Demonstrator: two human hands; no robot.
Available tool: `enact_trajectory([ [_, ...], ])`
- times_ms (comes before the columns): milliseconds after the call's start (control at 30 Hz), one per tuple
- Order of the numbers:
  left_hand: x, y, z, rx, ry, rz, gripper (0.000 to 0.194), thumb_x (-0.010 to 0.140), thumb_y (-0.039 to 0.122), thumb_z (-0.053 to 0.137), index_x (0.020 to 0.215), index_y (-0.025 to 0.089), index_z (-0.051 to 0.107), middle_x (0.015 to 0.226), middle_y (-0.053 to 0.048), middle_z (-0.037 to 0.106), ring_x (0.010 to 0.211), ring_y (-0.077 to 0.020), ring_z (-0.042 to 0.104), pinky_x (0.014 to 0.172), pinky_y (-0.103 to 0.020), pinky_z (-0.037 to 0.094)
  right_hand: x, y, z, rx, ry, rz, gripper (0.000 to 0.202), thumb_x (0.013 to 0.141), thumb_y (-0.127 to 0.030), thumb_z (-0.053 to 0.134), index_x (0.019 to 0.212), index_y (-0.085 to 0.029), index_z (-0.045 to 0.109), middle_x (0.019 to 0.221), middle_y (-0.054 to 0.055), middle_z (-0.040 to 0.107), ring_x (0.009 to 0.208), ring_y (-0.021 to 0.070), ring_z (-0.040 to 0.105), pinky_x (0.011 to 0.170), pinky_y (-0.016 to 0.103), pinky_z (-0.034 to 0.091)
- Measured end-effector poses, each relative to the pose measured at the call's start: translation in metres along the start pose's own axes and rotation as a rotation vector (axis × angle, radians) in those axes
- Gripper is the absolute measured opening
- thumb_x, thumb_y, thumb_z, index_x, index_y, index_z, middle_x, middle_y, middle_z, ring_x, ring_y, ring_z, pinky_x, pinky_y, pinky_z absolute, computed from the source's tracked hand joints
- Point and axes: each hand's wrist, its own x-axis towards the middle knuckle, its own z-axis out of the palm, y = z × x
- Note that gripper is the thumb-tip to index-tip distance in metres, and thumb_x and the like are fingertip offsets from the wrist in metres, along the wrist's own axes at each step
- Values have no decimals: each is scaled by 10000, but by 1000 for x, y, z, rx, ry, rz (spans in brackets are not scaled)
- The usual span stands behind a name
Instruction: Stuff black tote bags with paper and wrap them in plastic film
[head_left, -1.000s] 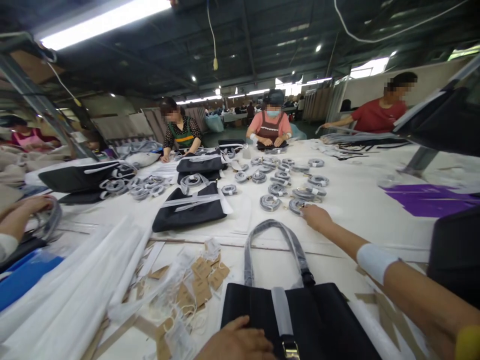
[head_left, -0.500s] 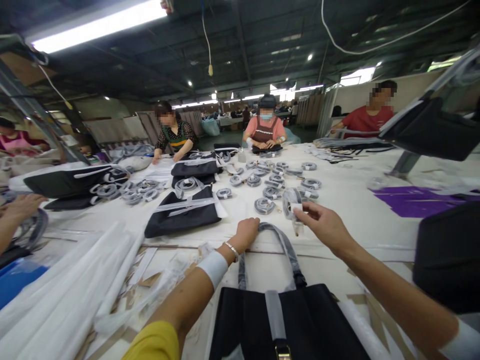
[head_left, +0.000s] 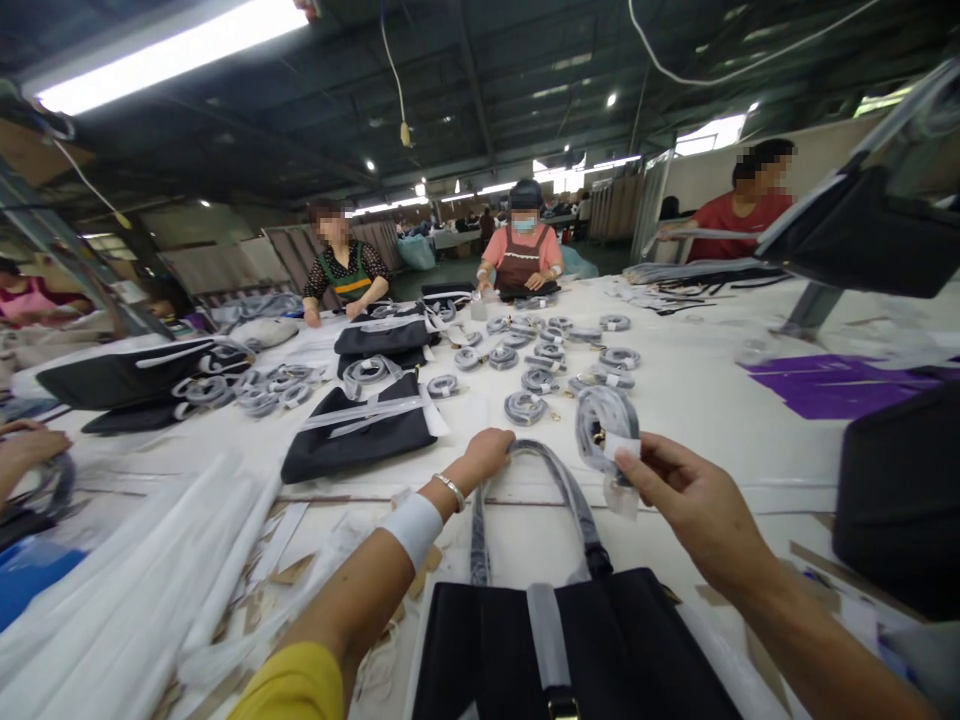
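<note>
A black handbag [head_left: 487, 640] stands at the bottom middle, with a pale strip over its front and a gold clasp below. Its plastic-wrapped handle [head_left: 559, 465] arches up from the top edge, and my left hand [head_left: 489, 455] is closed on the upper left of that arch. To the right of the handle, my right hand [head_left: 686, 490] pinches a coiled bag strap [head_left: 592, 425] by its white paper band, thumb in front. The coil is wrapped in clear plastic and is held above the white table [head_left: 712, 400].
Several more coiled straps [head_left: 525, 408] lie across the middle of the table. Flat black bags [head_left: 360, 430] rest to the left. White wrapping sheets [head_left: 142, 580] cover the near left, purple sheets [head_left: 840, 385] the right. Co-workers [head_left: 521, 245] work across the table.
My right hand has drawn the coiled strap nearer and slightly to the right, turning its round side more towards me. My left hand stays on the handle.
</note>
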Motion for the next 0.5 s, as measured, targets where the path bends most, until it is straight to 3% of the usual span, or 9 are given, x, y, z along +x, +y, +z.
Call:
enact_trajectory([
  [133, 16, -6, -9, -54, -48, -72, 300, 947, 351, 593, 1176, 158, 607, 1217, -98, 611, 1078, -234, 610, 928, -460, 520, -2, 0, -3, -12, 78, 7, 395, 729, -522, 750, 958, -202, 727, 704, 24, 665, 546, 145, 507, 525, 260, 480],
  [333, 34, -8, -14, -188, -189, -112, 306, 961, 390, 566, 1137, 145, 616, 1091, -75, 652, 920, -193, 650, 811, -385, 561, -3, 6, -4, 8, 93, 7, 382, 746, -518, 743, 975, -213, 733, 773, 26, 685, 551, 133, 507, 541, 252, 495],
  [500, 43, 2, -6, -213, -180, -86, 412, 919, 512, 578, 1087, 140, 641, 1134, -103, 659, 1056, -240, 625, 946, -463, 493, -5, 15, 0, 1, 63, 16, 399, 764, -531, 730, 1004, -212, 730, 711, 17, 656, 543, 140, 496, 527, 256, 488],
])
